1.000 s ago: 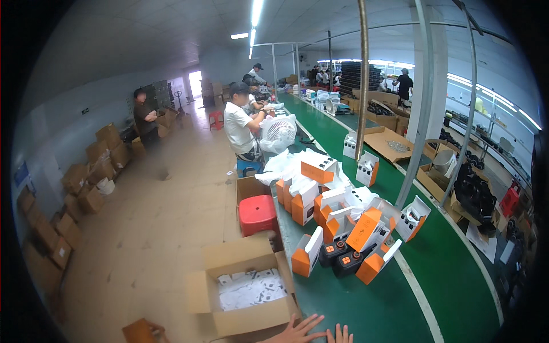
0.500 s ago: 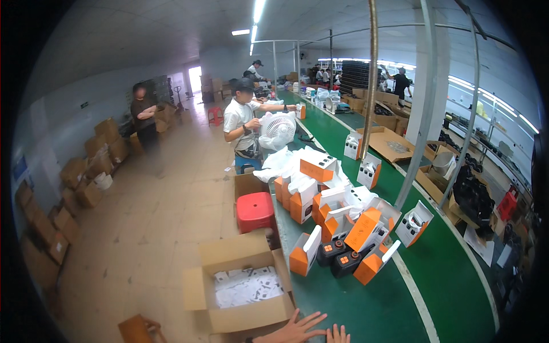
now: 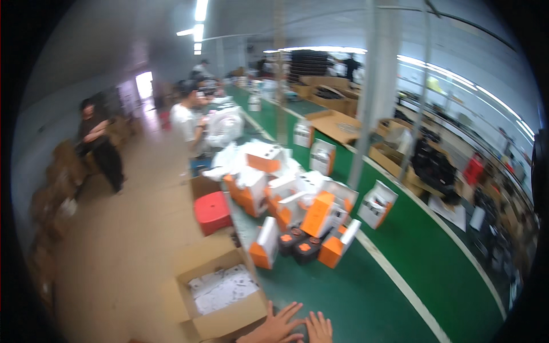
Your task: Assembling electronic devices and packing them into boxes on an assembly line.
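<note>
My left hand (image 3: 277, 324) rests flat on the green table (image 3: 349, 297), its fingers spread and nothing in it. Close beside it on the right, my right hand (image 3: 318, 328) also lies flat with fingers stretched out, partly cut off by the lower edge. Beyond both hands are two black devices with orange buttons (image 3: 309, 248), standing among orange-and-white boxes. The nearest open box (image 3: 265, 244) is left of the devices, and another box (image 3: 338, 244) is tilted on their right. Neither hand touches a box.
A cardboard carton (image 3: 226, 320) with white printed papers stands left of the table, near a red stool (image 3: 212, 211). More open boxes (image 3: 374, 204) stand along the green conveyor belt (image 3: 412, 246). A metal post (image 3: 361, 131) rises behind. A co-worker (image 3: 186, 123) sits further along; another person (image 3: 100, 137) stands left.
The view has swung to the right and blurred, so the scene sits further left. Both hands stay flat on the table. The co-worker's arm is no longer stretched toward the belt.
</note>
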Motion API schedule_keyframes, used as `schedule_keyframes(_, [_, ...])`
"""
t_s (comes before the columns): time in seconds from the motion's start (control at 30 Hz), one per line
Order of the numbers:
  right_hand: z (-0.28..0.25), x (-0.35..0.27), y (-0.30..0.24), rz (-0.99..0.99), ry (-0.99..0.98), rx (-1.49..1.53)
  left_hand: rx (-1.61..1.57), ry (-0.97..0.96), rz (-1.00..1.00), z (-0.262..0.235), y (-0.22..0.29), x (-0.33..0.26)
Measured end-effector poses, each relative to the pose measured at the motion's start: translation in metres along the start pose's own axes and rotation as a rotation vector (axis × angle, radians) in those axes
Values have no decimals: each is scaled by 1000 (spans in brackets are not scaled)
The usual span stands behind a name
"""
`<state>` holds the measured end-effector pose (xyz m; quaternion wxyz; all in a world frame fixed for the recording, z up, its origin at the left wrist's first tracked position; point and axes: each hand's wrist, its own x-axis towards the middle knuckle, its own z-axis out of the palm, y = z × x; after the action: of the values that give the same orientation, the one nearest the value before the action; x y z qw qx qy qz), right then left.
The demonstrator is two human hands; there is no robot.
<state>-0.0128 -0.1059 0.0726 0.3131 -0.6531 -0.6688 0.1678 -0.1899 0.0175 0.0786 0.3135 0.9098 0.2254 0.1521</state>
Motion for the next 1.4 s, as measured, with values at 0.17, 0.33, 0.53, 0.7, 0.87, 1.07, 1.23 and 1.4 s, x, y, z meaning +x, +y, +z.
schedule_keyframes(0.17, [16, -9, 15, -29, 101, 66, 34, -204, 183, -11, -3, 54])
schedule_keyframes(0.33, [-14, -29, 24, 17, -115, -11, -348, -49, 371, -16, 58, 189])
schedule_keyframes(0.53, [-117, -71, -27, 274, 395, -285, -297, 507, -39, 64, 25, 382])
schedule_keyframes(0.7, [-140, -164, 24, 600, 504, -526, -170, 779, -274, 68, 41, 462])
schedule_keyframes(0.87, [-138, -205, 45, 706, 484, -584, -59, 772, -217, 46, 20, 484])
schedule_keyframes(1.07, [-147, -204, 51, 771, 558, -553, -196, 673, 70, 60, 51, 397])
schedule_keyframes(1.23, [-148, -208, 54, 741, 645, -576, -427, 349, 105, 57, 96, 220])
schedule_keyframes(1.4, [-152, -194, 49, 690, 801, -475, -542, 276, -8, 43, 74, 128])
